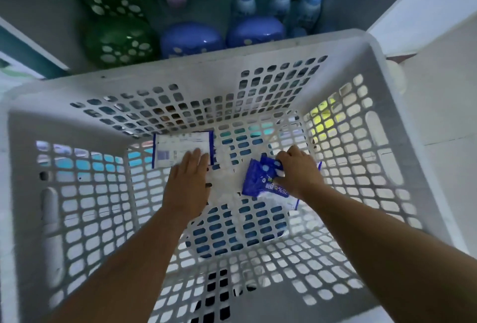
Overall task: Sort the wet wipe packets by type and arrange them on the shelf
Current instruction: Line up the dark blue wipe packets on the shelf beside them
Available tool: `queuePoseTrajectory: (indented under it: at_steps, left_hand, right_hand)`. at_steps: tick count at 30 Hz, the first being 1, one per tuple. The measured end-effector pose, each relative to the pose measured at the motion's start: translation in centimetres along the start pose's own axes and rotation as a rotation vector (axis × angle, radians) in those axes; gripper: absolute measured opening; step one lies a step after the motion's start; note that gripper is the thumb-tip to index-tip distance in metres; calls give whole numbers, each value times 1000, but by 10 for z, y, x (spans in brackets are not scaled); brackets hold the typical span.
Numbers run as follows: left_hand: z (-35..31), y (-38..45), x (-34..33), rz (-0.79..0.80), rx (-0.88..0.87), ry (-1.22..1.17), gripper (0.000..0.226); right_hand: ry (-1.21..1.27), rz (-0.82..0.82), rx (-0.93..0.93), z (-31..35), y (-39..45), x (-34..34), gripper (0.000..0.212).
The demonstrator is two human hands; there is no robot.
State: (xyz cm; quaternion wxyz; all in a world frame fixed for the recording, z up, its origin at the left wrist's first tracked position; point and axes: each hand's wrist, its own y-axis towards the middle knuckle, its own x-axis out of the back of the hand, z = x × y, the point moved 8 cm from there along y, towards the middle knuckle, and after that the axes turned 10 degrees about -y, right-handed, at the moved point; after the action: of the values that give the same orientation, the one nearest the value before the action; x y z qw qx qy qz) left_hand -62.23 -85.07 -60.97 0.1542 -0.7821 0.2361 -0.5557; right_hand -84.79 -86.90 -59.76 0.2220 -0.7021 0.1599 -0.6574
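You had both arms down in the white basket [382, 126], where the last wet wipe packets lay on its perforated floor. Your right hand [296, 170] was clenched on the dark blue packets [260, 178], apparently more than one bunched together. Your left hand [188, 188] lay flat, fingers [196, 160] released, over the near edge of the white packet [180, 149]. Curling those fingers under that edge would likely have lifted it cleanly. Keeping blue and white in separate hands would have kept the types apart for the shelf.
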Motion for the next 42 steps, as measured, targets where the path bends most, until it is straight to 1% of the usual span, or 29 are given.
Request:
queuePoseTrajectory:
  at_steps: [2, 3, 4, 5, 6, 9, 10, 11, 13, 16, 19, 22, 24, 27, 29, 31, 34, 36, 39, 42]
  left_hand:
    - [9, 8, 7, -45, 46, 1, 74]
    - [14, 11, 9, -61, 70, -4, 73]
    - [19, 13, 10, -64, 87, -5, 73]
    - [21, 15, 10, -61, 91, 1, 74]
    - [23, 15, 11, -66, 81, 11, 76]
    - [26, 18, 19, -122, 33, 42, 80]
    - [31, 20, 20, -125, 45, 43, 79]
    - [37, 22, 19, -120, 72, 36, 78]
    - [45, 25, 20, -121, 103, 22, 76]
    - [38, 26, 27, -168, 54, 53, 80]
    - [34, 23, 24, -129, 28, 133, 79]
    - [41, 17, 14, -73, 46, 93, 83]
    - [41, 13, 11, -61, 26, 113, 83]
    - [38, 7, 14, -85, 28, 111, 73]
    - [40, -4, 26, -124, 85, 9, 67]
    - [39, -10, 38, -154, 112, -165, 62]
    - [31, -34, 66, -151, 141, -586, 52]
    - [22, -54, 86, -139, 159, -818, 45]
    - [2, -88, 121, -149, 157, -996, 39]
    - [-22, -130, 159, -194, 144, -1063, 33]
  right_hand:
    - [194, -84, -51, 8, 9, 12, 45]
    - [279, -98, -71, 13, 14, 15, 42]
    - [345, -93, -87, 19, 17, 16, 42]
    - [373, -74, -93, 24, 20, 14, 47]
    - [346, -46, -92, 29, 21, 12, 58]
    - [120, 88, -89, 38, 17, -5, 105]
    - [84, 113, -99, 39, 15, -9, 114]
    - [73, 122, -117, 40, 13, -12, 120]
    - [81, 111, -163, 41, 10, -14, 121]
    - [112, 90, -209, 47, 7, -15, 110]
    - [207, 62, -208, 54, 8, -15, 80]
    - [298, 79, -194, 57, 11, -13, 53]
    - [327, 93, -206, 56, 11, -11, 44]
    - [351, 88, -221, 56, 9, -6, 35]
    - [400, 80, -222, 58, 3, 1, 33]
    - [477, 77, -239, 56, 0, 5, 28]
    - [652, 10, -208, 61, -15, 33, 24]
    - [777, -46, -171, 69, -30, 62, 22]
    - [979, -135, -98, 83, -59, 108, 17]
    - [1128, -171, -11, 100, -90, 154, 11]
